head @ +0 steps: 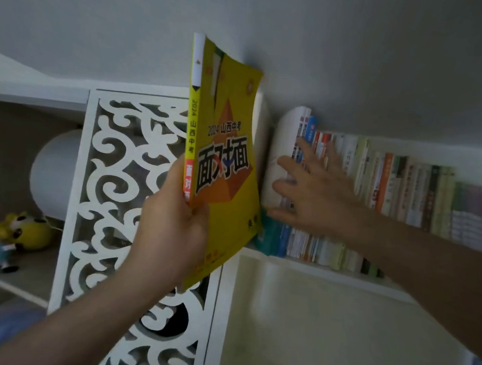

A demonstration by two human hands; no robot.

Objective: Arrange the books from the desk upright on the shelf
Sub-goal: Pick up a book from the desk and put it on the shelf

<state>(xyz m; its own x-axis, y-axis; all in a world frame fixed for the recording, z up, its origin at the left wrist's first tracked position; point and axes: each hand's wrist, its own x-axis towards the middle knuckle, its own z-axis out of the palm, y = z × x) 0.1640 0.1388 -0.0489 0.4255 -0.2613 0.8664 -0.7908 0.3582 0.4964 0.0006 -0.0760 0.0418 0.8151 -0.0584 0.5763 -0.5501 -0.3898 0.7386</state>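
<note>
Yellow book (224, 152) stands upright in the left hand (171, 228), whose fingers (200, 211) pinch its lower spine corner, just left of the shelf (327, 274). Right hand (313, 193), fingers (283, 186) spread, presses flat against the leftmost shelved books (390, 187). Between the yellow book's outer edge and those fingers lies a narrow gap beside the white shelf wall (262, 132).

Dim, soft, blurred, edge-warped

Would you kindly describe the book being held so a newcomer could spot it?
Start at the white fretwork panel left of the row of shelved books. In front of its right edge, the left hand grips a book upright. It alone is bright yellow, with bold black characters.
</note>
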